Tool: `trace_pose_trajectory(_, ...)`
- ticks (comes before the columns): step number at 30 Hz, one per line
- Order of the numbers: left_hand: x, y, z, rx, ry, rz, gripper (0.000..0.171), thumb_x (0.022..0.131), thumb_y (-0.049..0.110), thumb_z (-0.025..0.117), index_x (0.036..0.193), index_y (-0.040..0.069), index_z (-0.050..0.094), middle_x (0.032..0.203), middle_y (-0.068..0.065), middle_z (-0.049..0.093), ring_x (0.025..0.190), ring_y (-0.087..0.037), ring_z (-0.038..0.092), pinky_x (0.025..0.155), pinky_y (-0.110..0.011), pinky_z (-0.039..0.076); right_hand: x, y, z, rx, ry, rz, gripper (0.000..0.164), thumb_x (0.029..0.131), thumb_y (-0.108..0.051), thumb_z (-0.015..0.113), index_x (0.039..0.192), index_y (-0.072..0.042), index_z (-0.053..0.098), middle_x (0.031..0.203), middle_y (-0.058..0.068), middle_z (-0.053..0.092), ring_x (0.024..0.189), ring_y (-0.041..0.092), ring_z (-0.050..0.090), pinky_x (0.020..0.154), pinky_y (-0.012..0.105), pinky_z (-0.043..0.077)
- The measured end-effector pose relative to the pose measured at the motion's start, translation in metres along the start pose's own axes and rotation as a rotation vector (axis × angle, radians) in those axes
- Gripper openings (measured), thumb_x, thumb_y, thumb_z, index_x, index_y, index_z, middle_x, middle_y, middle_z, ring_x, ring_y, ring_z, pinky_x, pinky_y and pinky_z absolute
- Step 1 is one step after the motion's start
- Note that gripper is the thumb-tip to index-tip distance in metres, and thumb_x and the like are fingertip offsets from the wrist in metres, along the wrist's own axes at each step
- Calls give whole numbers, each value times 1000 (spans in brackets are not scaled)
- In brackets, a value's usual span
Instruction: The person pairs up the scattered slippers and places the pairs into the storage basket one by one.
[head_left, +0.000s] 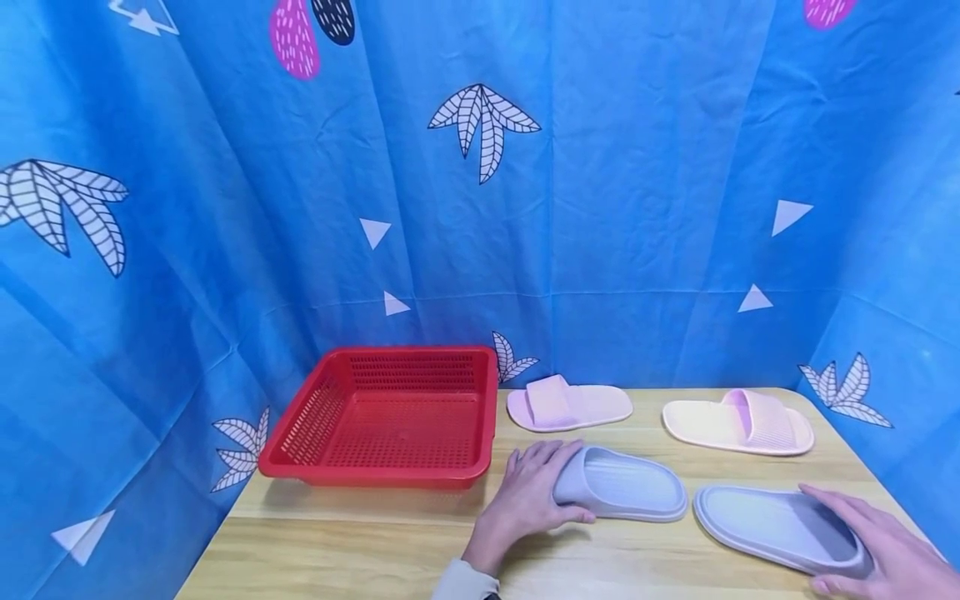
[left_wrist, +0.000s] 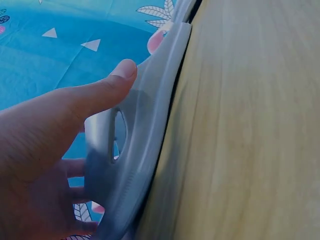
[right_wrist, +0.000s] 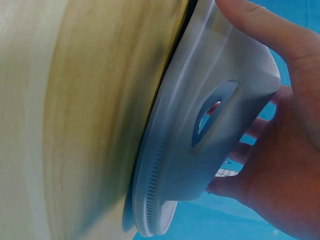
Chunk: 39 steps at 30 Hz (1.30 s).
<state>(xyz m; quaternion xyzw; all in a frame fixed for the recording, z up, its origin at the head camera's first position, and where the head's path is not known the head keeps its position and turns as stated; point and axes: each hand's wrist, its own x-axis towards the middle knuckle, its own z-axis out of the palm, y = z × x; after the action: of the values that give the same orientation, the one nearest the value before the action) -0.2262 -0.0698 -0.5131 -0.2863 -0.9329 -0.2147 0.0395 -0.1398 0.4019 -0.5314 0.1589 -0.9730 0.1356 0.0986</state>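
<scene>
Two grey closed-toe slippers lie sole down on the wooden table. My left hand [head_left: 528, 492] spans the toe of the left grey slipper [head_left: 637, 485], thumb on the near side and fingers on the far side. In the left wrist view, the thumb lies against the side of that slipper [left_wrist: 145, 120], near an oval side opening. Around the toe of the right grey slipper [head_left: 772, 521] is my right hand [head_left: 888, 546], its thumb at the near edge. The right wrist view has its fingers behind that slipper [right_wrist: 185, 165], partly hidden. The heels point toward each other.
A red perforated plastic basket [head_left: 487, 450] stands at the table's left. Behind the grey slippers lie a pink slide sandal [head_left: 600, 406] and a cream slide with a pink strap [head_left: 697, 423]. A blue patterned curtain [head_left: 622, 208] hangs around the wooden table [head_left: 337, 546].
</scene>
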Motion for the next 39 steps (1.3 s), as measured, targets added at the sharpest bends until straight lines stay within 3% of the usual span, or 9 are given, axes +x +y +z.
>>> trace_pose_trajectory(3,0,-1,4,-5,-19,-20,100,75,69,80,159,38,35,153,1,47,141,-23,40,110,-69,32,0,4,0,2,-47,19,98,72,-41,91,146,2,43,126,21,61,98,10,56,67,33,46)
trace_pose_trajectory(7,1,-2,8,-8,-41,-39,99,77,66,80,160,39,33,153,2,45,141,-24,38,110,-70,30,1,11,4,2,-54,-16,98,73,-37,90,148,1,40,123,16,61,96,-2,52,67,31,46)
trace_pose_trajectory(14,5,-1,9,-1,-46,-45,96,80,65,78,160,37,33,153,3,45,139,-23,38,110,-63,33,1,24,9,52,18,-124,104,67,-29,94,155,-20,39,119,-16,55,96,-8,51,66,26,45)
trace_pose_trajectory(17,5,-2,10,4,-46,-43,96,80,66,78,160,39,32,153,4,45,139,-22,38,109,-61,34,2,24,7,90,-15,-111,103,66,-25,94,152,-7,39,120,-5,58,94,-8,49,65,25,44)
trace_pose_trajectory(21,4,-4,12,-1,-50,-58,96,79,66,79,159,43,32,152,6,45,138,-22,39,108,-60,34,6,19,3,133,-133,0,94,70,-25,91,140,12,41,120,16,59,91,-9,46,66,24,44)
trace_pose_trajectory(23,3,-6,12,-17,-53,-70,96,78,64,80,158,45,31,152,6,45,138,-22,38,107,-61,34,8,15,1,145,-177,48,91,71,-26,91,139,11,43,122,17,59,91,-9,45,67,24,45)
trace_pose_trajectory(26,3,-8,13,-41,-55,-83,97,77,61,82,158,46,31,152,6,44,139,-23,37,107,-62,34,8,11,0,151,-157,32,93,63,-22,93,137,9,47,122,15,60,91,-5,47,68,24,45)
trace_pose_trajectory(33,1,-10,16,-72,-49,-93,96,77,60,83,157,46,32,155,3,43,141,-26,36,107,-64,33,9,5,-3,183,-245,126,93,70,-27,92,143,4,43,127,11,56,94,-3,46,71,25,45)
trace_pose_trajectory(39,2,-10,18,-79,-40,-87,96,77,61,83,157,44,34,152,4,44,139,-26,37,107,-64,33,7,1,-4,113,-229,190,97,67,-40,94,143,-2,47,127,12,60,99,19,55,72,37,47)
